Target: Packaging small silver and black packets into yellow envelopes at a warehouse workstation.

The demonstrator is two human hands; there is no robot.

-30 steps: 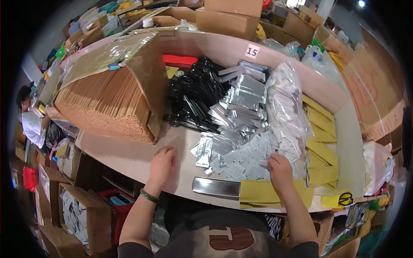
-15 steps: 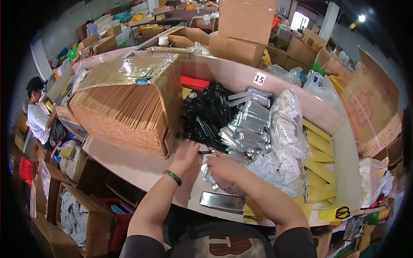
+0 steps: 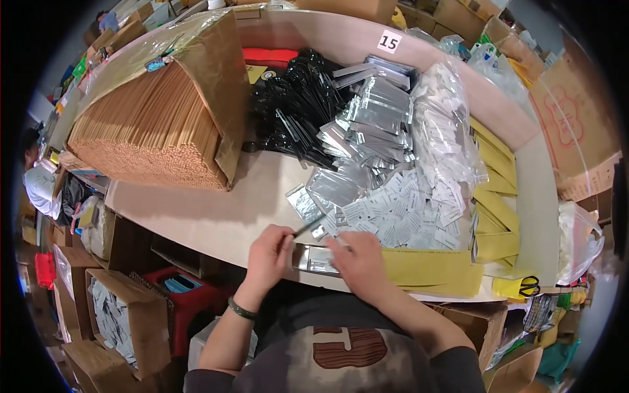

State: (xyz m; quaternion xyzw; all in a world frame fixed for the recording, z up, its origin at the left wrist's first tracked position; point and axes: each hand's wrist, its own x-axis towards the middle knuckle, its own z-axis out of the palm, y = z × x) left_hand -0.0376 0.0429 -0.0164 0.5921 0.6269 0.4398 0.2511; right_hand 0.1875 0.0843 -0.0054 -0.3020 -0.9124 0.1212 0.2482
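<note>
My left hand (image 3: 267, 259) is closed on a slim black stick (image 3: 306, 227), which points up and to the right from the fingers. My right hand (image 3: 362, 261) bends its fingers over a shallow silver metal tin (image 3: 303, 257) at the table's near edge. A pale slip (image 3: 321, 259) lies in the tin beside those fingertips; whether they pinch anything I cannot make out. Beyond the hands are a small silver packet (image 3: 304, 203), a heap of white printed slips (image 3: 406, 213), silver foil sachets (image 3: 380, 105) and a pile of glossy black slim pieces (image 3: 295, 105).
A large carton (image 3: 226, 85) packed with thin brown sheets stands at the left. Yellow envelopes (image 3: 429, 268) lie at the near right, with more (image 3: 495, 216) behind. A clear bag (image 3: 442, 124) of slips and black-handled scissors (image 3: 529, 286) are at the right. Open cartons stand beside the table.
Both hands have come back toward me, to the near table edge. The black stick is now plainly in my left hand, and my right hand has moved over the tin. The view has tilted down.
</note>
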